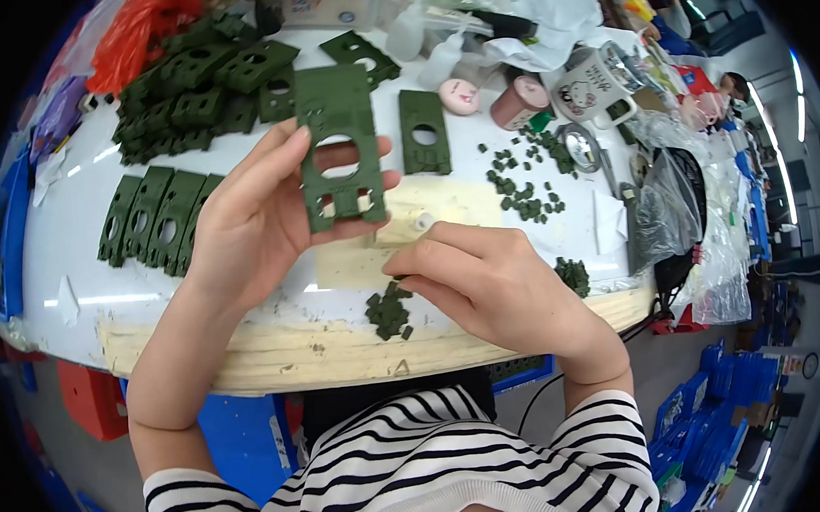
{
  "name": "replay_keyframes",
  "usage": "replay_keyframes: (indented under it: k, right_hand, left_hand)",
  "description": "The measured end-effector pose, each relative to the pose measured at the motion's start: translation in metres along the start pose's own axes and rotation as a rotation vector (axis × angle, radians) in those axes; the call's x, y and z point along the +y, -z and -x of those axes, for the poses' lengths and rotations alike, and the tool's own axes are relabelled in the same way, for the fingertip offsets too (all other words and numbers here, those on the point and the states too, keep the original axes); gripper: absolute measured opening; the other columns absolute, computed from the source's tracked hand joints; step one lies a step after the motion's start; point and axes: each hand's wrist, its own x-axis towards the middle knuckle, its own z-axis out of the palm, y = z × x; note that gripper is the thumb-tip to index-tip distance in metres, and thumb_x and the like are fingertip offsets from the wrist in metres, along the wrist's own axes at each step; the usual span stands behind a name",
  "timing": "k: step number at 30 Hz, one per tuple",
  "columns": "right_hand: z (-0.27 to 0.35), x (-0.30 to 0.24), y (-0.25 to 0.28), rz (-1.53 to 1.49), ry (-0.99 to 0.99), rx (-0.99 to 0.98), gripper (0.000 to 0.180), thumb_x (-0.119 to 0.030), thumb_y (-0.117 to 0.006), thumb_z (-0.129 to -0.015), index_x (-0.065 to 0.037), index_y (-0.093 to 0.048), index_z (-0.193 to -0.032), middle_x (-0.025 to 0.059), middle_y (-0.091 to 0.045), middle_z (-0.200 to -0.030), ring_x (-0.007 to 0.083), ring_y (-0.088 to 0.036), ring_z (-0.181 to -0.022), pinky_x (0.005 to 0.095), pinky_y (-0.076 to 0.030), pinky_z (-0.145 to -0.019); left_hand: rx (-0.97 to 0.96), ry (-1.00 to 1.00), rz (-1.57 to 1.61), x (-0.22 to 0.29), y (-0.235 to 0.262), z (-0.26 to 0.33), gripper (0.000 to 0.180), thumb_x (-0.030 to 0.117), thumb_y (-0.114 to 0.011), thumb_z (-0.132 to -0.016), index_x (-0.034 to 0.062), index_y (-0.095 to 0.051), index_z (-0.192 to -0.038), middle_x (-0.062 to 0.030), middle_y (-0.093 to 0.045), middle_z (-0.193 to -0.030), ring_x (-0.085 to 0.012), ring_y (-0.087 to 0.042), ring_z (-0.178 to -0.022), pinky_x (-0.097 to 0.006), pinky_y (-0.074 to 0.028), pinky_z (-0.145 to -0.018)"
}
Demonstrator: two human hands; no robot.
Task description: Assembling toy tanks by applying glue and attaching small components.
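My left hand [254, 203] is closed around a dark green plastic hull plate [341, 103], tilted up, with a large round hole and small notches at its lower end. Fingertips show behind it and through the hole. My right hand [484, 276] has thumb and forefinger pinched together just above a heap of small green plastic bits [390, 312] near the table's front edge. Whatever lies in that pinch is too small or hidden to name. A small white tip [423, 222] shows beside its forefinger; whether the hand holds it is unclear.
Green plates [166, 216] stand in a row at left, with a pile of more [201, 82] behind. Another plate [424, 132] lies beyond my hands. Loose green bits [526, 191] are scattered at right, near a white mug [593, 88], a pink jar [520, 103] and plastic bags [660, 208].
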Motion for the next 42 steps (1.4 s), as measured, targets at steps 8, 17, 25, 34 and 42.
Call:
replay_keyframes:
  k: [8, 17, 25, 34, 42]
  right_hand:
    - [0.006, 0.006, 0.013, -0.124, 0.077, 0.402, 0.018, 0.001, -0.069, -0.073, -0.001, -0.065, -0.090, 0.0063, -0.062, -0.076, 0.0185, -0.060, -0.066, 0.0269, -0.048, -0.056]
    - [0.053, 0.013, -0.036, -0.096, -0.119, -0.070, 0.009, -0.010, -0.060, -0.081, -0.003, -0.058, -0.087, 0.0088, -0.058, -0.082, 0.0281, -0.059, -0.074, 0.0354, -0.049, -0.065]
    - [0.052, 0.003, -0.044, 0.265, 0.004, -0.091, 0.018, -0.005, -0.057, -0.071, -0.003, -0.057, -0.089, 0.0092, -0.056, -0.083, 0.0248, -0.058, -0.075, 0.0333, -0.050, -0.064]
    - [0.053, 0.001, -0.044, 0.204, -0.043, 0.092, 0.013, 0.001, -0.062, -0.072, -0.003, -0.055, -0.083, 0.0071, -0.056, -0.076, 0.0217, -0.058, -0.067, 0.0298, -0.047, -0.055]
    - [0.052, 0.002, -0.023, -0.252, -0.267, 0.123, 0.010, 0.003, -0.062, -0.078, 0.000, -0.052, -0.079, 0.0078, -0.056, -0.070, 0.0174, -0.058, -0.061, 0.0255, -0.048, -0.055]
  left_hand:
    - [-0.022, 0.092, 0.085, -0.006, -0.012, 0.003, 0.042, 0.028, -0.024, -0.098, 0.0066, -0.030, -0.133, -0.0236, -0.045, -0.127, -0.0313, -0.054, -0.109, -0.046, -0.054, -0.083]
    - [0.010, 0.077, 0.116, -0.004, -0.009, 0.004, 0.037, 0.025, -0.025, -0.098, 0.0060, -0.032, -0.129, -0.0233, -0.046, -0.126, -0.0320, -0.054, -0.109, -0.049, -0.051, -0.087]
    - [-0.013, 0.031, 0.097, -0.004, 0.002, 0.001, 0.038, 0.026, -0.026, -0.098, 0.0046, -0.035, -0.128, -0.0214, -0.047, -0.127, -0.0306, -0.053, -0.111, -0.047, -0.051, -0.088]
    - [-0.059, -0.007, 0.110, -0.004, 0.005, -0.001, 0.043, 0.029, -0.025, -0.099, -0.0012, -0.036, -0.128, -0.0247, -0.045, -0.127, -0.0353, -0.050, -0.114, -0.050, -0.047, -0.093]
    - [-0.087, 0.013, 0.143, -0.008, 0.007, -0.001, 0.049, 0.034, -0.021, -0.099, -0.0017, -0.034, -0.131, -0.0239, -0.045, -0.128, -0.0345, -0.047, -0.118, -0.051, -0.044, -0.095]
